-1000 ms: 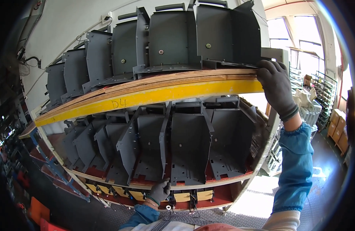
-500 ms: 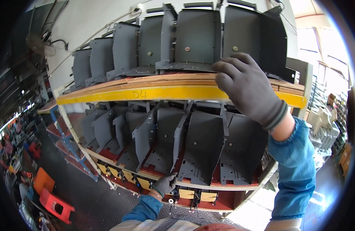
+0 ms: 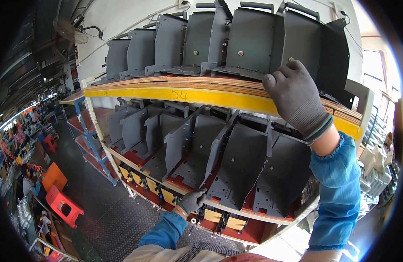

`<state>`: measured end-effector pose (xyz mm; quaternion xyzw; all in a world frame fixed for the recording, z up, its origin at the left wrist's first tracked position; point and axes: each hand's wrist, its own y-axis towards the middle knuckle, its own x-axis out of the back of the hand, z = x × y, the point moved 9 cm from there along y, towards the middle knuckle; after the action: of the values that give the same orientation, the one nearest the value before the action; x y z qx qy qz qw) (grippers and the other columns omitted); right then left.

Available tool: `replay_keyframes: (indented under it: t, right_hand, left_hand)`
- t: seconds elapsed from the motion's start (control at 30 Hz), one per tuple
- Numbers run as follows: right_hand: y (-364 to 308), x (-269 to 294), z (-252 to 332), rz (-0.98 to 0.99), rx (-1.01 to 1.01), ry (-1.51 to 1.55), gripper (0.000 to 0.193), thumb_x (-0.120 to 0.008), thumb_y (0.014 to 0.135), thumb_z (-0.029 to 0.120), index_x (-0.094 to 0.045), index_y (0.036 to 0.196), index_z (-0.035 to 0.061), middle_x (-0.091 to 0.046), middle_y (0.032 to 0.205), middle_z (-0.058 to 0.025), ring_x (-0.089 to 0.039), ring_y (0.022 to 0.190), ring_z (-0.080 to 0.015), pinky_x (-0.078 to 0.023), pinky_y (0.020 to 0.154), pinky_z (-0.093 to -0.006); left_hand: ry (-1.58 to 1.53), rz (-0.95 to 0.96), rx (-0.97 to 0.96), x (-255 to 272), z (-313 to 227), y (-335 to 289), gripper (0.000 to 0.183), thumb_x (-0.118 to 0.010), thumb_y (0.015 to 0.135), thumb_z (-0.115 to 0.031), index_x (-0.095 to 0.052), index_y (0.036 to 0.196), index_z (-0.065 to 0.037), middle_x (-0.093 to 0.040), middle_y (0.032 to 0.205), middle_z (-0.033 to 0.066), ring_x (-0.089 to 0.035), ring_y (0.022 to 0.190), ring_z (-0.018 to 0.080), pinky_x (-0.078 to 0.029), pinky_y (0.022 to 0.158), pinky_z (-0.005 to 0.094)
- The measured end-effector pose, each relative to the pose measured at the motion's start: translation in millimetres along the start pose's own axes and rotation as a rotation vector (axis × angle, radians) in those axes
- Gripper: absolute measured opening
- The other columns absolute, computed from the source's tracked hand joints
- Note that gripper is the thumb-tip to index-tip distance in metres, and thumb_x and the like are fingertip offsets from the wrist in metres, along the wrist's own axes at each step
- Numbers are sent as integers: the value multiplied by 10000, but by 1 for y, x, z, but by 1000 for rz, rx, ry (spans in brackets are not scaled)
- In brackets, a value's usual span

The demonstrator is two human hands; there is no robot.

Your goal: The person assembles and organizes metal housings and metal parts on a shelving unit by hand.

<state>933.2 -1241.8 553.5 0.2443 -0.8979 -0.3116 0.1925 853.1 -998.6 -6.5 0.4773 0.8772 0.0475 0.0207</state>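
Note:
My right hand (image 3: 297,100), in a grey knitted glove, is raised before the upper shelf's yellow front edge (image 3: 219,98). Its fingers curl away from me, so whatever they may hold is hidden. Just behind it stands a dark grey sheet-metal housing (image 3: 303,41), one of several in a row. Lower down, my gloved left hand (image 3: 192,201) is at the front edge of the lower shelf (image 3: 162,180), fingers stretched toward it and holding nothing visible. Nearest to that hand is another grey metal housing (image 3: 230,168), open at the front.
Beneath the lower shelf hang several small yellow panels (image 3: 213,215) with dark cables. At left are a blue-framed rack (image 3: 94,144), a red plastic stool (image 3: 64,207) and an orange board (image 3: 54,177). A wall fan (image 3: 69,29) is at upper left. A person (image 3: 30,183) sits far left.
The view has shifted, so the shelves sit farther right in the picture. My right hand's fingers are curled more tightly. My left hand stays by the lower shelf edge.

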Motion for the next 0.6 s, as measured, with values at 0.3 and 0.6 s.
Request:
replay_keyframes:
  t: [0.3, 0.6]
  right_hand:
    - [-3, 6, -4, -73, -17, 172, 148, -678, 810, 119, -615, 940, 88, -654, 796, -81, -660, 840, -261, -472, 934, -366]
    - [0, 8, 1, -98, -51, 100, 164, -693, 854, 111, -614, 991, 69, -674, 830, -85, -673, 858, -247, -481, 991, -392]
  left_hand:
    - [-614, -42, 334, -10, 14, -1, 306, -523, 1067, -207, -640, 1323, -87, -650, 942, -19, -629, 867, 55, -505, 673, 170]
    - [660, -149, -465, -8, -48, -14, 248, -635, 927, -19, -683, 1167, 19, -732, 1149, 131, -725, 1001, 224, -588, 863, 285]
